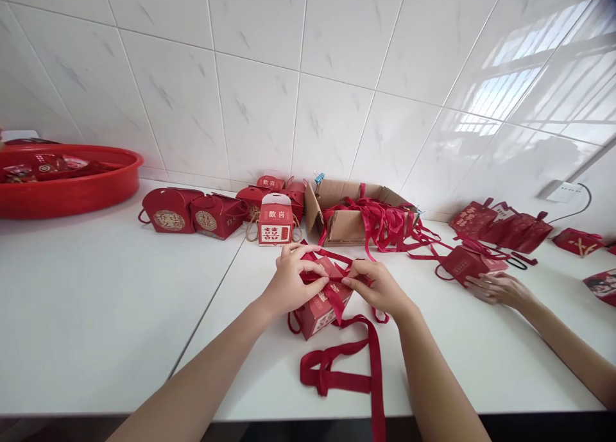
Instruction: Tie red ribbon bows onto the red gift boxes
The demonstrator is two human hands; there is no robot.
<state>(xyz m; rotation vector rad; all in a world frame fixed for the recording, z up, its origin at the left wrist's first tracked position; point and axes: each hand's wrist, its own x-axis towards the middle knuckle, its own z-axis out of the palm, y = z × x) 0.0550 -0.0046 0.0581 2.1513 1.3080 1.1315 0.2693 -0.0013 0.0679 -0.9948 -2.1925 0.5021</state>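
Observation:
A small red gift box (315, 314) with pale printing sits turned at an angle on the white table, a cord handle loop showing at its lower left. Across its top runs a red ribbon (333, 301). My left hand (293, 281) pinches the ribbon at the top of the box, thumb and fingertips together. From the other side my right hand (378, 287) pinches the same ribbon, its fingertips close to the left ones. A long loose tail of ribbon (375, 365) lies in front and hangs over the table's front edge.
Behind stands a cardboard box (344, 233) heaped with red ribbon. Several gift boxes (168, 214) line the tiled wall. At far left is a red basin (72, 185) of wrapped items. On the right another person's hand (500, 289) touches a red box (464, 262).

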